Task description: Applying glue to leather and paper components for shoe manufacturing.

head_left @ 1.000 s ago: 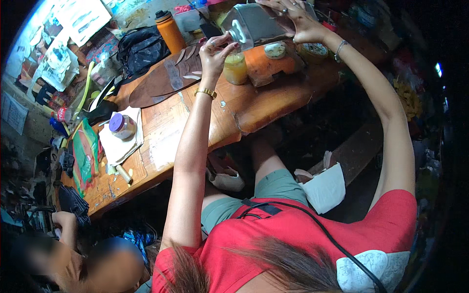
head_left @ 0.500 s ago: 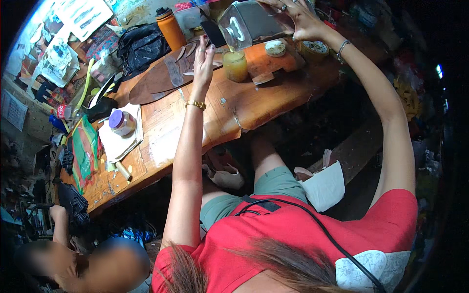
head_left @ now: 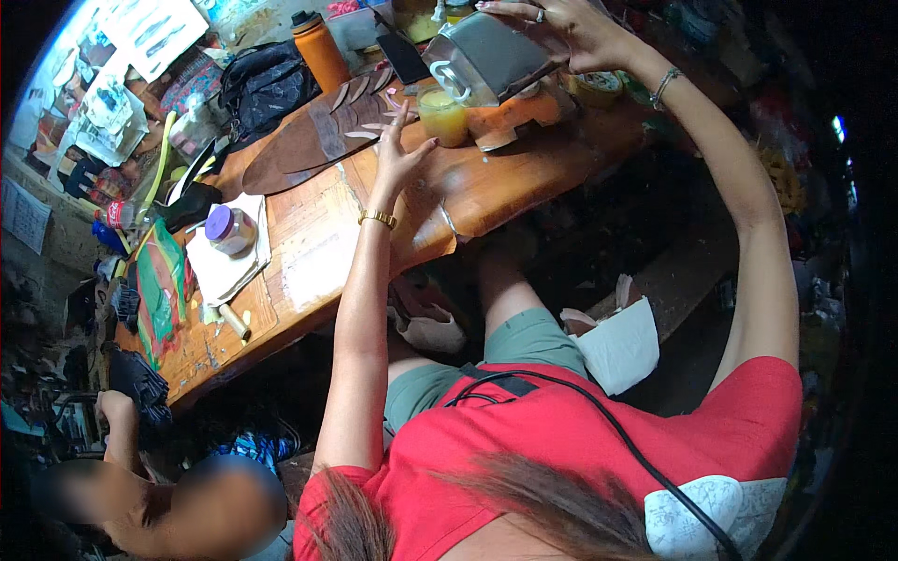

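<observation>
Lower now than half a second ago, the left hand [head_left: 398,164] has its thumb held out toward the glass jar [head_left: 442,120], and the grey square container [head_left: 510,61] has come down closer over that jar. Right hand [head_left: 587,37] fingers are spread but holding the container by its far end, high over the table [head_left: 327,243]; the left hand's fingers are wide and hold nothing, just beside the jar. The jar stands upright on the table with yellow liquid in it, and the container leans over it, its handle end the lower one.

Pouring from container to jar looks like the step in hand, though I cannot tell whether liquid is running at this instant. Judging from this, the next move calls for a steady right wrist, the container's mouth kept over the jar, and the left hand near enough to steady either.

Counted: one container, one jar of yellow liquid, one jar with a purple lid [head_left: 231,229] on a pad of white paper [head_left: 210,271], one orange bottle [head_left: 320,51], one black bag [head_left: 269,91] and one round tub [head_left: 596,87]. Several curved brown scraps [head_left: 351,122] overlap, so their number is unclear.
</observation>
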Demonstrator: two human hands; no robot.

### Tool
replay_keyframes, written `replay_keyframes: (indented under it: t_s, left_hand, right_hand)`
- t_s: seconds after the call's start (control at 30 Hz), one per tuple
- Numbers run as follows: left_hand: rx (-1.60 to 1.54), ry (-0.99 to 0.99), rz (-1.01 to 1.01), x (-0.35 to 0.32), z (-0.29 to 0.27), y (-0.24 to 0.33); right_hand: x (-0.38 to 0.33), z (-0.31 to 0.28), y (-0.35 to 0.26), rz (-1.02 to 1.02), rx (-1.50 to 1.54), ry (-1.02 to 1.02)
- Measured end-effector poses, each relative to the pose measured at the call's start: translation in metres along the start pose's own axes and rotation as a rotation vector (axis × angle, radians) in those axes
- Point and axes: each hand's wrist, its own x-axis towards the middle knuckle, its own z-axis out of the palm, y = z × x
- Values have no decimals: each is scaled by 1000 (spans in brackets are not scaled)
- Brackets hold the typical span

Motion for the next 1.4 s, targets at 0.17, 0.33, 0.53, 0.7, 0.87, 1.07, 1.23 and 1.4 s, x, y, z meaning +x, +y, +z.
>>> replay_keyframes:
  t_s: [0.17, 0.33, 0.53, 0.7, 0.87, 1.07, 1.23, 1.4]
  left_hand:
    - [-97, 12, 3, -6, -4, 25]
    - [-161, -21, 13, -22, -25, 77]
    - [-322, -172, 121, -33, -22, 125]
    - [-810, -268, -203, -61, 8, 163]
    - [-646, -84, 144, -85, 32, 191]
    - [-364, 11, 337, -100, 56, 214]
    - [-224, -4, 450, -124, 95, 234]
    - [-99, -83, 540, -152, 134, 245]
  right_hand:
    - [-10, 17, -4, -47, -43, -28]
    - [-54, 42, -12, 131, 195, 108]
    - [-124, 51, -59, 881, 429, -47]
    - [-148, 59, -117, 548, 742, 356]
    - [-184, 33, -145, 759, 793, 126]
    - [-246, 6, -145, 670, 1830, 125]
    - [-275, 9, -160, 1360, 2013, 290]
    - [-295, 17, -176, 1571, 1921, 290]
